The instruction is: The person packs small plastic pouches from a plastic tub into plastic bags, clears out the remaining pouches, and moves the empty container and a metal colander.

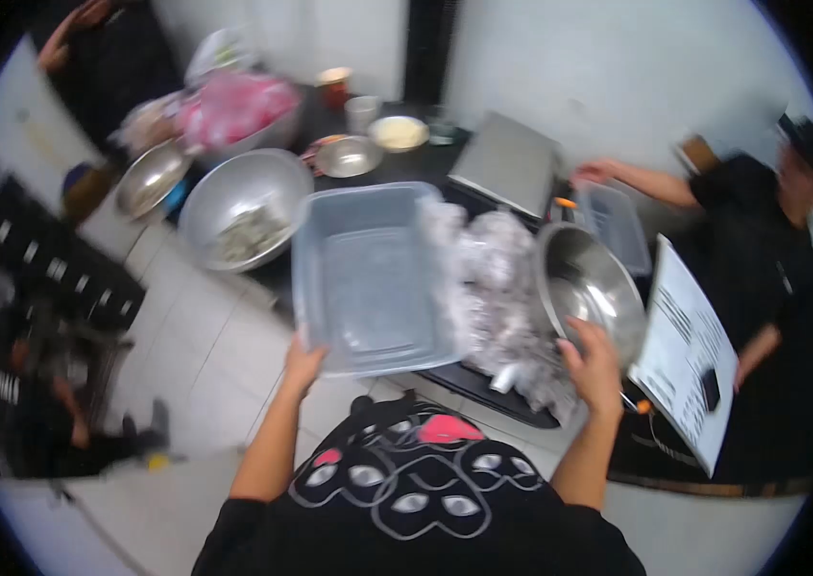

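Note:
My left hand point(304, 365) grips the near left corner of an empty translucent plastic bin point(368, 278), which is tilted toward me. My right hand point(594, 365) is at the near rim of a steel bowl point(589, 283), its thumb and fingers apart; whether it grips the rim cannot be made out. Between the bin and the bowl lies a heap of clear plastic bags point(497, 278) with dark contents. Left of the bin, a large metal bowl point(248, 192) holds some greyish pieces.
Behind are a grey flat-topped device point(507, 163), small bowls point(349, 156), a cup point(362, 113) and a pink-and-white bag point(236, 108). At right, a person in black point(752, 221) reaches to a clear container point(615, 226) near a white box point(685, 355). Other people are at left.

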`<move>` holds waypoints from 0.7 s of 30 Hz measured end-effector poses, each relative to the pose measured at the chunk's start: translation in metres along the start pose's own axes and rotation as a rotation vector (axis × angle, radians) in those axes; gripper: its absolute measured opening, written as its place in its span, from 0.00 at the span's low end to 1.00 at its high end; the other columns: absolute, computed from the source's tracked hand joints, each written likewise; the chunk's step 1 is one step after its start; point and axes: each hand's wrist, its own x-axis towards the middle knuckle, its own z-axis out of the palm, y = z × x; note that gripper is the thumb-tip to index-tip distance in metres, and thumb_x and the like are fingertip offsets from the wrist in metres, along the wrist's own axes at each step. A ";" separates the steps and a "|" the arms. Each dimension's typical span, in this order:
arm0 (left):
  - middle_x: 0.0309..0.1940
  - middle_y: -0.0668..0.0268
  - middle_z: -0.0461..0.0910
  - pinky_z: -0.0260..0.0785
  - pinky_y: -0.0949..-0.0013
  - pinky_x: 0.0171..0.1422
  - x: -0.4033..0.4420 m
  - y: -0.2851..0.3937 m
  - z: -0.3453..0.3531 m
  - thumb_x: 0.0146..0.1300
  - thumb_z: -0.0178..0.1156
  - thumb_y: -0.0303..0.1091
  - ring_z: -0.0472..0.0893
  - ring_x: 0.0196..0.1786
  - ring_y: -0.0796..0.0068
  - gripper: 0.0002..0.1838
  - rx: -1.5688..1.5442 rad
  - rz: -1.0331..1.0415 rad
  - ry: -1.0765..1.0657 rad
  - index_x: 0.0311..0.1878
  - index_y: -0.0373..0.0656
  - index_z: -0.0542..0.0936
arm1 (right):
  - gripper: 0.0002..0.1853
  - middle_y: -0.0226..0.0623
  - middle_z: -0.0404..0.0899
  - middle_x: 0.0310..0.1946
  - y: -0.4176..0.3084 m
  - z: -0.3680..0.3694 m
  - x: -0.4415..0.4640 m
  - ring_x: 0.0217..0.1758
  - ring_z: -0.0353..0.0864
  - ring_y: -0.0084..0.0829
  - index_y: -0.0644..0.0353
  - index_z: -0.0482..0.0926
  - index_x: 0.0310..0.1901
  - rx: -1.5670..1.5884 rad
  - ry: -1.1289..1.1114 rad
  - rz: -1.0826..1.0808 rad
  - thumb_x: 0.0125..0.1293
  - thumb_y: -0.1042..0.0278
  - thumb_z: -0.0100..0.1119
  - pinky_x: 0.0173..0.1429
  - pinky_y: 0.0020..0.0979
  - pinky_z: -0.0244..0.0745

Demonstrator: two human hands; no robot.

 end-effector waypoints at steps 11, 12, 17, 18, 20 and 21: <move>0.53 0.57 0.71 0.61 0.66 0.60 -0.008 0.012 -0.006 0.51 0.57 0.23 0.70 0.56 0.63 0.31 -0.125 -0.104 -0.008 0.61 0.37 0.62 | 0.17 0.43 0.75 0.40 0.006 -0.005 -0.014 0.44 0.73 0.43 0.62 0.75 0.44 0.079 0.070 -0.010 0.52 0.67 0.61 0.49 0.37 0.68; 0.53 0.56 0.70 0.61 0.66 0.60 -0.008 0.011 -0.006 0.51 0.57 0.23 0.70 0.56 0.63 0.31 -0.126 -0.114 -0.011 0.61 0.37 0.61 | 0.17 0.43 0.75 0.40 0.007 -0.004 -0.015 0.45 0.73 0.43 0.62 0.75 0.44 0.075 0.074 -0.011 0.52 0.66 0.61 0.49 0.37 0.68; 0.46 0.57 0.75 0.67 0.66 0.49 0.003 -0.013 -0.004 0.51 0.55 0.24 0.75 0.46 0.66 0.31 -0.095 -0.062 -0.007 0.61 0.42 0.62 | 0.17 0.42 0.75 0.40 0.014 0.002 -0.010 0.46 0.72 0.43 0.61 0.75 0.44 0.072 0.069 -0.020 0.53 0.64 0.60 0.50 0.38 0.67; 0.46 0.57 0.75 0.67 0.67 0.48 0.001 -0.008 -0.003 0.51 0.55 0.23 0.75 0.45 0.67 0.30 -0.099 -0.061 -0.005 0.61 0.42 0.62 | 0.17 0.42 0.75 0.39 0.015 0.002 -0.008 0.46 0.72 0.43 0.61 0.75 0.44 0.073 0.056 -0.013 0.53 0.64 0.60 0.50 0.38 0.67; 0.49 0.57 0.73 0.64 0.66 0.55 -0.003 0.003 -0.003 0.52 0.56 0.24 0.73 0.51 0.65 0.30 -0.117 -0.115 -0.020 0.61 0.40 0.63 | 0.17 0.42 0.75 0.39 0.014 0.000 -0.003 0.46 0.72 0.43 0.60 0.75 0.45 0.074 0.029 0.002 0.54 0.63 0.60 0.50 0.38 0.67; 0.51 0.57 0.72 0.62 0.66 0.58 -0.005 0.008 -0.003 0.52 0.56 0.24 0.72 0.54 0.64 0.30 -0.128 -0.141 -0.029 0.60 0.38 0.63 | 0.17 0.42 0.74 0.39 0.013 -0.001 -0.002 0.46 0.72 0.43 0.60 0.75 0.45 0.070 0.030 -0.004 0.54 0.63 0.60 0.50 0.38 0.67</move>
